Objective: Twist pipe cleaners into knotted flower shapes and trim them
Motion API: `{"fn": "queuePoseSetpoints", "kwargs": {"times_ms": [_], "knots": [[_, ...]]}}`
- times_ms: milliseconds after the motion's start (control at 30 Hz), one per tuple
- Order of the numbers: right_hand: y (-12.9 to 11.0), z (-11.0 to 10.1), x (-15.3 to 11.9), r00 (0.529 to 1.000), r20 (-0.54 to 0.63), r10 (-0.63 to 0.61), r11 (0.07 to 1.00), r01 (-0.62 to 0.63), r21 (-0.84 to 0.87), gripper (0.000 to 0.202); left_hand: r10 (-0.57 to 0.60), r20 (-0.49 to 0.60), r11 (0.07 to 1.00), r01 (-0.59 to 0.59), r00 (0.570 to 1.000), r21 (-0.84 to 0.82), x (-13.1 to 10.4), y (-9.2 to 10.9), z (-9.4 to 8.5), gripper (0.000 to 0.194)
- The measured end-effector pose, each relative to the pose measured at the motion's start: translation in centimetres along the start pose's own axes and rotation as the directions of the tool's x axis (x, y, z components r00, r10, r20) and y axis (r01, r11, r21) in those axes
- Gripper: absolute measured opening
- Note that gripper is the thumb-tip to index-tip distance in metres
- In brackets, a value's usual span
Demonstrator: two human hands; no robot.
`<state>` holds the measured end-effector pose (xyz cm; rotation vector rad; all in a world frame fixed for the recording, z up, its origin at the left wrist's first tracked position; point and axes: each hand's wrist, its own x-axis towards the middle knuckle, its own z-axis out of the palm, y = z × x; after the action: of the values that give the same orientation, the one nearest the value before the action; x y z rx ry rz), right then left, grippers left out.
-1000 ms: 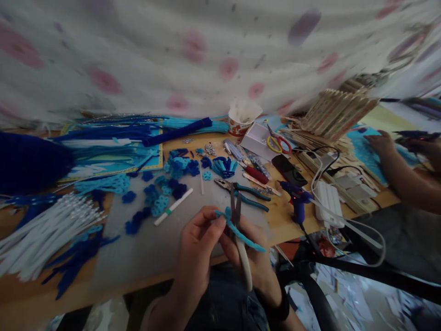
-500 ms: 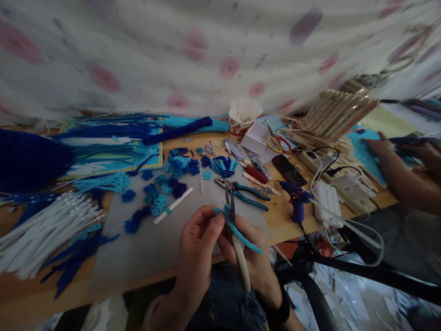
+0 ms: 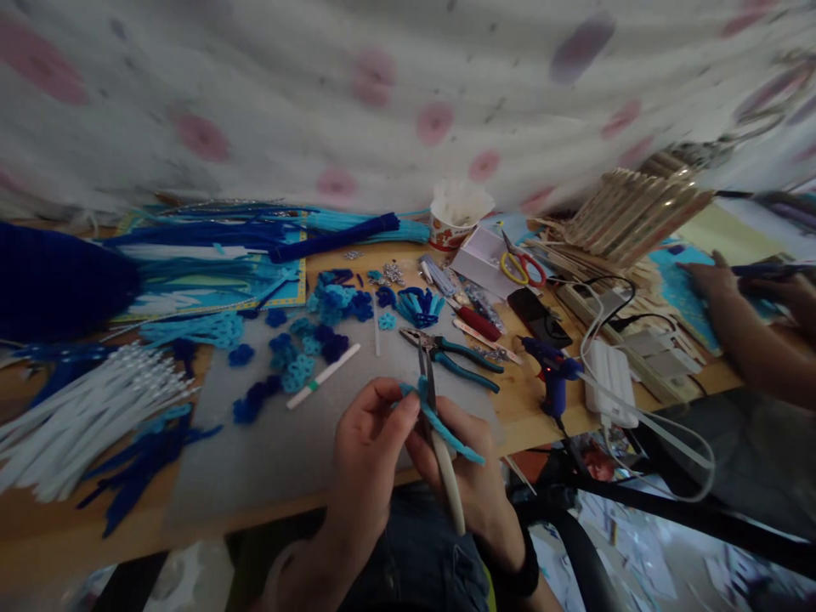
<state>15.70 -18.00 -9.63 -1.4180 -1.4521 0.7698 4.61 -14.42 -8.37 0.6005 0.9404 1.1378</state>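
Observation:
At the front edge of the table my left hand (image 3: 365, 446) pinches one end of a light blue pipe cleaner (image 3: 456, 441) between thumb and fingers. My right hand (image 3: 477, 469) is closed around long-nosed pliers (image 3: 450, 486) with pale handles, their jaws pointing away from me. The pipe cleaner crosses by the jaws, and its free end slants down to the right over my right hand. Whether the jaws clamp it, I cannot tell. Just beyond my hands lie teal-handled pliers (image 3: 462, 357) and a white stick (image 3: 324, 376) with a green band.
Blue pipe-cleaner flowers (image 3: 298, 371) lie on a grey mat (image 3: 235, 476). White pipe cleaners (image 3: 95, 425) are heaped at left. A blue glue gun (image 3: 553, 382), a phone (image 3: 539, 316), scissors (image 3: 523, 268) and a power strip (image 3: 643, 340) sit right. Another person's hands (image 3: 711, 276) work at far right.
The view has shifted slightly, so the table things sit a little further right. Both hands keep nearly the same pose, still holding the pipe cleaner and the pale-handled pliers.

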Motion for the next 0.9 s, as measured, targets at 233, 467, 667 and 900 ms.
{"fn": "queuePoseSetpoints", "kwargs": {"times_ms": [233,467,667,900], "knots": [[0.1,0.0,0.0,0.999,-0.038,0.003,1.000,-0.003,-0.005,0.006,-0.014,-0.004,1.000,0.014,1.000,-0.016,0.0,0.0,0.1,0.018],[0.6,-0.5,-0.3,0.998,-0.046,-0.045,0.999,0.045,-0.011,0.011,-0.002,-0.004,1.000,0.002,1.000,-0.029,0.0,0.0,-0.3,0.017],[1.1,-0.2,-0.3,0.992,-0.052,-0.115,0.987,0.108,-0.120,0.023,0.022,0.000,1.000,-0.022,1.000,-0.022,0.1,0.1,-0.1,0.017],[1.2,0.2,0.0,0.959,-0.150,-0.240,0.939,0.190,-0.288,0.017,-0.021,0.003,0.999,0.021,1.000,-0.025,-0.1,0.2,0.0,0.015]]}}
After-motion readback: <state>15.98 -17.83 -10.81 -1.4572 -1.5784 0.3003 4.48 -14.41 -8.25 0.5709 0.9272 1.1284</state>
